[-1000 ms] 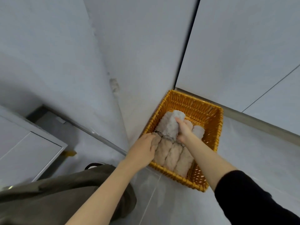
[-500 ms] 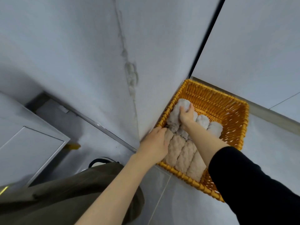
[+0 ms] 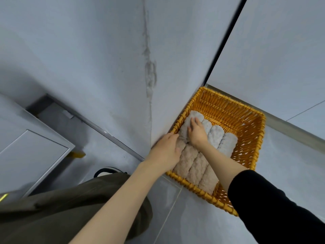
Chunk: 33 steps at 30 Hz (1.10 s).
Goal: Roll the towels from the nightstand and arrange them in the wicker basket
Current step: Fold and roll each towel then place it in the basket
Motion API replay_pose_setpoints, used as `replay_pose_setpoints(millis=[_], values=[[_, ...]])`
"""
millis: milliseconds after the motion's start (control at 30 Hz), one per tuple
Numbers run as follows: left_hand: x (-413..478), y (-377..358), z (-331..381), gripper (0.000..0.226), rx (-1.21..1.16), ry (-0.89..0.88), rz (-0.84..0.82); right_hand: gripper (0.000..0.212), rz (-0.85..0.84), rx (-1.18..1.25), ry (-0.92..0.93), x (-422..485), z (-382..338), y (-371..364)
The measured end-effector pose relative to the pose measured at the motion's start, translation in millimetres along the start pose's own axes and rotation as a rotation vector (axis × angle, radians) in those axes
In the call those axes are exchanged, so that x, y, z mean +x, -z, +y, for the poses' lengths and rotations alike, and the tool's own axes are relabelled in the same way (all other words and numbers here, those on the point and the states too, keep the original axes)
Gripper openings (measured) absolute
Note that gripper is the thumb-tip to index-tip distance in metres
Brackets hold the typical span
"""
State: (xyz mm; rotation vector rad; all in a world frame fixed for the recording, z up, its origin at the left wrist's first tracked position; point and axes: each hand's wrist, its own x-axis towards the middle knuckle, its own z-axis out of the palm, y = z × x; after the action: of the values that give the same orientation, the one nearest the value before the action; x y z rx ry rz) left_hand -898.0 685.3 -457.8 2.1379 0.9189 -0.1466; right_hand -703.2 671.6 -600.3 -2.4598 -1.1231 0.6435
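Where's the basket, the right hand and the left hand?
Basket (image 3: 233, 111), head view, inside of its far wall.
Right hand (image 3: 197, 133), head view, back of the hand.
Left hand (image 3: 164, 152), head view, back of the hand.

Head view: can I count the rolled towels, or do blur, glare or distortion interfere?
Head view: soft even light, no glare; wicker basket and rolled towels look sharp; wide-angle lens bows wall lines near the edges; left hand and right hand cover some rolls, so the count is uncertain.
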Motion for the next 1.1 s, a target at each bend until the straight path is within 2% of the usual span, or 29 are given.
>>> replay_pose_setpoints(millis=[67, 133, 267, 467, 800, 967, 1100], values=[[-1.7, 3.6, 3.7, 0.053, -0.005, -0.003, -0.008, 0.054, -0.096, -0.051, 0.006, 3.8, 0.6, 9.5], [-5.2, 7.5, 8.6, 0.052, -0.019, 0.005, -0.011, 0.054, -0.106, -0.080, 0.023, 1.8, -1.8, 18.0], [-13.0, 15.0, 19.5, 0.052, -0.029, 0.010, 0.004, 0.047, 0.038, 0.055, 0.030, -24.8, -11.9, 38.2], [-37.6, 29.8, 38.2, 0.045, -0.135, -0.017, 0.071, 0.034, 0.102, 0.333, 0.082, -93.7, -45.3, 87.2], [-111.3, 87.2, 74.7, 0.033, -0.254, -0.135, 0.247, 0.025, 0.027, 0.603, 0.366, -221.6, -123.9, 192.9], [-165.7, 131.9, 75.9, 0.030, -0.263, -0.188, 0.384, 0.024, -0.040, 0.618, 0.528, -267.2, -176.5, 228.0], [-217.3, 176.8, 64.0, 0.028, -0.290, -0.157, 0.550, 0.025, -0.050, 0.578, 0.686, -291.6, -231.8, 239.7]])
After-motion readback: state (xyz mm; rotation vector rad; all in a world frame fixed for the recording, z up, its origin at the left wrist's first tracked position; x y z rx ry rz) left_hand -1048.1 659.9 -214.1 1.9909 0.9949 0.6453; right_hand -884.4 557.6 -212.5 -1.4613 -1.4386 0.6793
